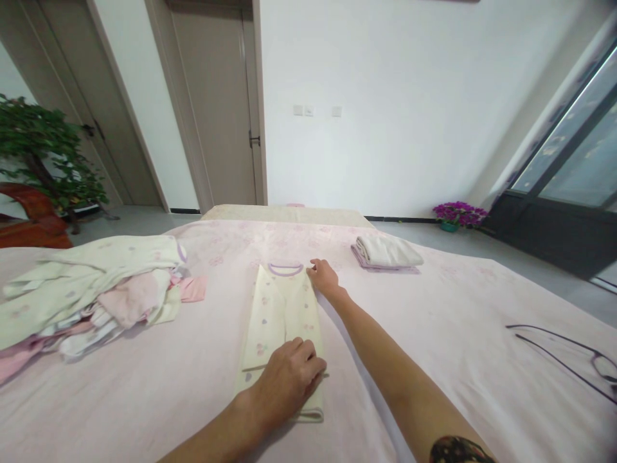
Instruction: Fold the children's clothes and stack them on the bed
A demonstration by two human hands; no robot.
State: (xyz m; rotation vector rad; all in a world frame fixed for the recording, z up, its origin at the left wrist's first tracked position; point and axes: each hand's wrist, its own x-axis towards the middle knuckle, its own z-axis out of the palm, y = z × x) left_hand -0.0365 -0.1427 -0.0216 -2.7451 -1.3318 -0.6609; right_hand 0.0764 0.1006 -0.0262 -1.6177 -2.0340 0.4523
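A pale yellow child's shirt (272, 315) with a lilac neckband and small printed motifs lies folded into a narrow strip on the bed, neckline away from me. My left hand (292, 376) rests on its lower part, with bent fingers closed at the right edge near the sleeve cuffs. At the shirt's upper right shoulder corner, my right hand (324, 278) pinches the fabric between thumb and fingers. The left fingertips are partly hidden under the hand.
A loose heap of clothes (116, 289) lies on the left. Folded garments (388, 252) are stacked at the back right. Black-framed glasses (569, 350) lie on the right of the pink bed sheet (434, 347). A beige bench-like surface (284, 214) stands past the bed's far edge.
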